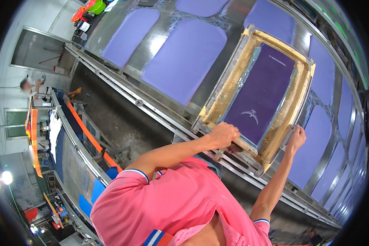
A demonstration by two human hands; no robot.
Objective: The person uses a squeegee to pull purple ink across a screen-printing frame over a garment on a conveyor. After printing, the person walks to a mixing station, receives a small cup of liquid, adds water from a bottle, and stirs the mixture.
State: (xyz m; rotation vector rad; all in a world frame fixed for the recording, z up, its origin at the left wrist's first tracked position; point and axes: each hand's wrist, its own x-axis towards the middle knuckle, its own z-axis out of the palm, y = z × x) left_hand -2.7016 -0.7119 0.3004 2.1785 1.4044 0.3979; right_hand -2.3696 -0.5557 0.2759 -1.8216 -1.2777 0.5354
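A wooden screen-printing frame (238, 65) with a dark purple mesh (260, 96) and a small white design lies tilted on a long printing table (160, 35). My left hand (223, 135) is closed on the frame's near edge at its lower corner. My right hand (297, 138) grips the frame's near right corner. Both forearms reach out from my pink shirt (168, 205). The frame covers one purple panel of the table.
Several purple fabric panels (184, 57) lie in a row along the table, bordered by a metal rail (151, 108). A second long table with an orange strip (88, 135) runs at left. A person (28, 86) stands far left. Green and red containers (90, 8) sit at the top.
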